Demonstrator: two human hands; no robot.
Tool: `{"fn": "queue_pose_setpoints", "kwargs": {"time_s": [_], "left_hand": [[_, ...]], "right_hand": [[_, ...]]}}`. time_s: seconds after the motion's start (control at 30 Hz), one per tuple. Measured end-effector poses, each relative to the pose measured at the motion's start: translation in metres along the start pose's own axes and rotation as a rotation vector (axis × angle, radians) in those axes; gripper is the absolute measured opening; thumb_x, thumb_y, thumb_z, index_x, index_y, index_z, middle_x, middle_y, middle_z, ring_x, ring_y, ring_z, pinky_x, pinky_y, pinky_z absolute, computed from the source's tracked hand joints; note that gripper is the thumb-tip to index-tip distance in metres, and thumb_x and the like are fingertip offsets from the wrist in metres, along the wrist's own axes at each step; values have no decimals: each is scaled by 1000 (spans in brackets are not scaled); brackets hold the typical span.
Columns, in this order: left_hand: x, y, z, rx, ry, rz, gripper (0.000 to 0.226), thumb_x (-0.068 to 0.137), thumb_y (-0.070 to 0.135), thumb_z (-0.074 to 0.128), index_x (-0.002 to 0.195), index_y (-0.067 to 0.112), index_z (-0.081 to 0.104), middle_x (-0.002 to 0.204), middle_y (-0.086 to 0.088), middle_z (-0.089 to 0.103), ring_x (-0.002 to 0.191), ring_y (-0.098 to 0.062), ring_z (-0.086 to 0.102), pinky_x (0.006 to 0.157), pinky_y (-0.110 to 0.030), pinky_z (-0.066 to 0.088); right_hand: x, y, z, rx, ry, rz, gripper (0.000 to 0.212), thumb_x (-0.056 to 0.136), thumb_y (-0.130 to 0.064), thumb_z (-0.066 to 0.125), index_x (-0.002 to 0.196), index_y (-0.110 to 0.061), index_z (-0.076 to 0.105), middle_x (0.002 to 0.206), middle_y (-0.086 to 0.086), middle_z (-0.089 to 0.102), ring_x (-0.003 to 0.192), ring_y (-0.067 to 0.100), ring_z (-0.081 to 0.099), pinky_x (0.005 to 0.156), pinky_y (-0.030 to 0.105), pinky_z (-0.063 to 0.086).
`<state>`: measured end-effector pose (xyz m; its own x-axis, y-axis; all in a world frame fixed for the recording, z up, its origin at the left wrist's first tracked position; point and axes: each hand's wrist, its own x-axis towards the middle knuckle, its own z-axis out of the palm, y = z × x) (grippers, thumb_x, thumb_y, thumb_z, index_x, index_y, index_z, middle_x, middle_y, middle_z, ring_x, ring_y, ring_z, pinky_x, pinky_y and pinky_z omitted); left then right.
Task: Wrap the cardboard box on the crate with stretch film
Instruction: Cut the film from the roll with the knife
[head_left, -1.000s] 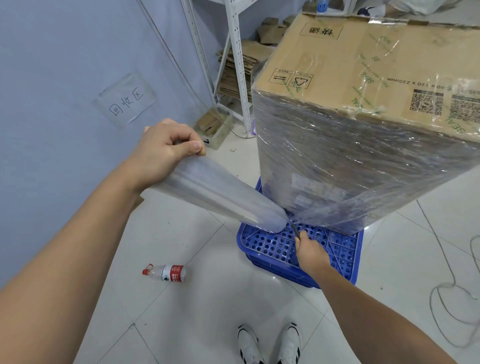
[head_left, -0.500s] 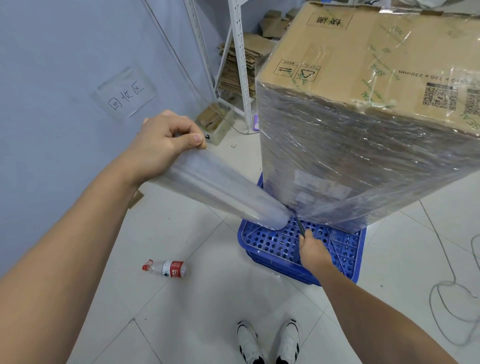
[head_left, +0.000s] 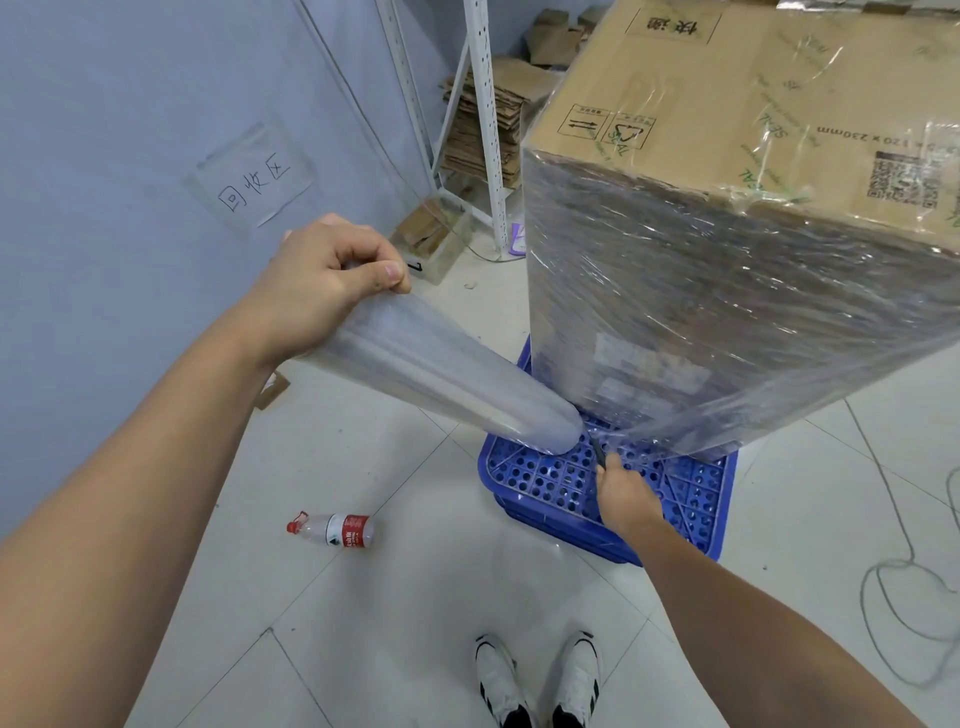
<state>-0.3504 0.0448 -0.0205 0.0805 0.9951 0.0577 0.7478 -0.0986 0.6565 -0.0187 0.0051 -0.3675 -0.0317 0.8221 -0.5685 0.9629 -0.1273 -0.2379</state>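
A tall cardboard box stands on a blue perforated crate, its sides sheathed in wrinkled, glossy film while the printed top remains bare. The left hand grips the upper end of a film roll that slants down to the box's base, where the right hand holds its dark lower handle above the crate.

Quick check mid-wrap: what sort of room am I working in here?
Probably a warehouse or packing storeroom. A white perforated-steel shelving upright stands by the blue-grey wall, flattened brown cardboard sheets are stacked beneath the shelving, and the big film-wrapped cardboard box sits on a blue perforated plastic crate.
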Motion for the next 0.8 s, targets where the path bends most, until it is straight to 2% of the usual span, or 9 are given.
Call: {"fn": "queue_pose_setpoints", "kwargs": {"time_s": [0.07, 0.17, 0.27, 0.37, 0.43, 0.57, 0.63, 0.8], "left_hand": [[-2, -4, -1, 13, 0, 14, 21, 81, 56, 54, 81, 43, 71, 83, 26, 70, 97, 3, 48, 106, -48, 34], [-4, -5, 0, -1, 4, 24, 18, 81, 56, 54, 77, 49, 71, 84, 26, 70, 98, 0, 48, 103, -42, 36], [-1, 0, 1, -2, -3, 25, 17, 80, 56, 54, 76, 52, 71, 82, 27, 69, 97, 0, 47, 103, -43, 35], [4, 5, 5, 1, -16, 36, 19, 79, 58, 54, 78, 48, 71, 81, 29, 68, 97, -4, 47, 106, -47, 34], [8, 8, 6, 0, -21, 36, 19, 78, 57, 54, 78, 47, 71, 81, 29, 68, 98, -1, 48, 108, -48, 33], [11, 6, 4, -12, -20, 43, 16, 79, 53, 56, 74, 53, 71, 80, 27, 69, 98, -1, 48, 99, -35, 36], [10, 4, 3, -14, -17, 43, 16, 80, 50, 58, 73, 52, 72, 81, 23, 69, 100, -5, 49, 96, -32, 37], [10, 11, 5, 6, -8, 52, 15, 78, 55, 57, 74, 52, 72, 83, 17, 70, 107, -17, 53, 102, -42, 39]], "right_hand": [[-15, 14, 12, -13, -20, 31, 26, 107, -35, 24, 116, -14, 36, 78, 6, 53, 71, 26, 56, 60, 42, 48], [-29, 32, 23, -31, -42, 57, 26, 107, -34, 24, 117, -14, 36, 81, 5, 52, 76, 28, 58, 68, 43, 52], [-19, 26, 15, -4, -50, 50, 27, 107, -33, 25, 122, -13, 36, 85, 9, 57, 76, 29, 59, 65, 44, 52], [0, 3, -3, 19, -49, 40, 28, 107, -32, 26, 126, -14, 35, 94, 14, 60, 81, 31, 59, 67, 45, 51], [6, -5, -8, 29, -59, 40, 29, 107, -32, 27, 128, -13, 34, 95, 15, 60, 82, 32, 59, 65, 45, 50], [-11, 22, 5, -53, -64, 88, 32, 107, -30, 29, 135, -16, 29, 103, 14, 63, 80, 30, 60, 60, 41, 48], [-26, 43, 16, -104, -62, 120, 33, 105, -26, 32, 136, -16, 28, 104, 12, 65, 84, 30, 64, 64, 41, 52], [-17, 41, 16, -122, -100, 93, 44, 104, -22, 38, 144, -13, 23, 107, 14, 66, 89, 30, 66, 71, 42, 57]]}}
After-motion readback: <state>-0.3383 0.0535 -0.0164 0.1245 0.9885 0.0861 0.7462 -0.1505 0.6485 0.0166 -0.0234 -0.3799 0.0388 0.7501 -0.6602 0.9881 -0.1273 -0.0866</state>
